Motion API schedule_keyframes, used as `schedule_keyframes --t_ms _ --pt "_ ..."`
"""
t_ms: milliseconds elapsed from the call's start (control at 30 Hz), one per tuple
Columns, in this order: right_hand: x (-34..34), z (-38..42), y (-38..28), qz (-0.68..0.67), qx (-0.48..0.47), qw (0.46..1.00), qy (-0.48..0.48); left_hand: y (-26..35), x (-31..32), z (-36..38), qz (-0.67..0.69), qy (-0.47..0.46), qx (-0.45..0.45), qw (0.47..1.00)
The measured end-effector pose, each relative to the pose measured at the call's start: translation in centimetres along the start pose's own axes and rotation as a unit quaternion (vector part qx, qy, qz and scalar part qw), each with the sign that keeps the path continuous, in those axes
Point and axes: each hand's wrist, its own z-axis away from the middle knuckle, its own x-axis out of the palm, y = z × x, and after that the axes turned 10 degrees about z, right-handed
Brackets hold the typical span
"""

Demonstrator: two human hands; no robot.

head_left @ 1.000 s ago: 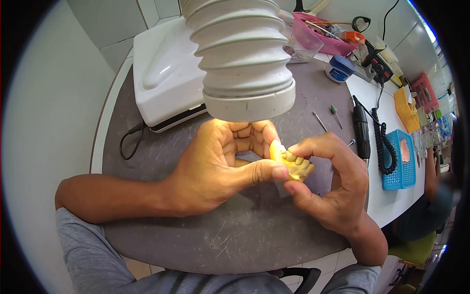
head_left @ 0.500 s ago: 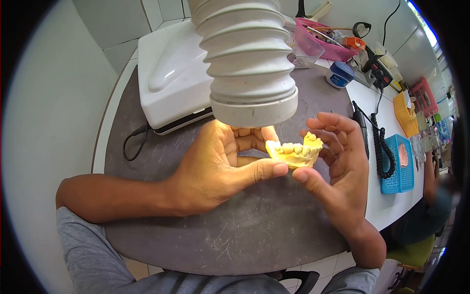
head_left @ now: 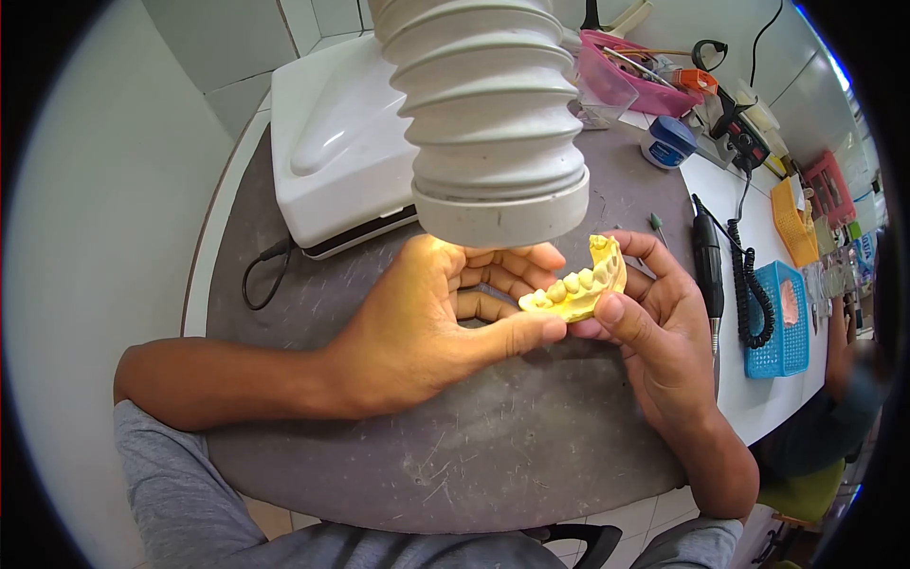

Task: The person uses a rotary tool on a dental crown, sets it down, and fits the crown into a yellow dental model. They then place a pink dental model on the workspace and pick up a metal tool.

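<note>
A yellowish dental cast (head_left: 575, 296) with a row of teeth is held over the table under a bright light. My right hand (head_left: 664, 327) grips its right end, with the thumb pressed on the near side and the fingers behind. Around the cast's left end, my left hand (head_left: 417, 327) is half curled, its thumb and fingers apart. The left thumb tip lies at the cast's lower edge; whether it touches cannot be made out. Right above both hands hangs the mouth of a white ribbed hose (head_left: 500, 213).
A white box-shaped device (head_left: 332, 142) with a cable stands at the back left. To the right lie a black handpiece (head_left: 706, 261) with a coiled cord, a blue basket (head_left: 777, 322) and a blue-lidded jar (head_left: 667, 144). A pink tray (head_left: 635, 85) of tools stands behind. Another person's arm (head_left: 838, 346) shows far right.
The cast has tilted and turned, its right end now higher. My right hand has closed on it, while the left thumb has come off its front face. The view has shifted slightly.
</note>
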Motion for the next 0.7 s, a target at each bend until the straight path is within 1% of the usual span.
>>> schedule_keyframes --t_ms 33,67,133,367,533,700 --pt "0.02 -0.02 -0.03 -0.004 0.014 1.0 -0.002 -0.06 -0.16 -0.07 0.009 -0.018 -0.001 1.0" --pt "0.03 -0.05 0.02 -0.005 0.015 1.0 -0.002 0.05 -0.25 -0.06 0.009 -0.017 -0.002 1.0" --pt "0.09 -0.11 0.13 -0.004 0.015 1.0 -0.005 0.35 -0.36 0.01 0.018 -0.002 -0.041 0.999" --pt "0.22 -0.03 0.23 0.0 0.009 1.0 -0.013 0.33 -0.49 -0.06 0.02 -0.001 -0.041 0.999" --pt "0.26 -0.03 0.23 0.008 0.007 1.0 -0.02 0.64 -0.66 -0.09 0.004 -0.01 -0.076 0.997" --pt "0.26 -0.01 0.23 0.004 0.004 1.0 -0.018 0.55 -0.61 -0.04 0.013 -0.001 -0.075 0.997"
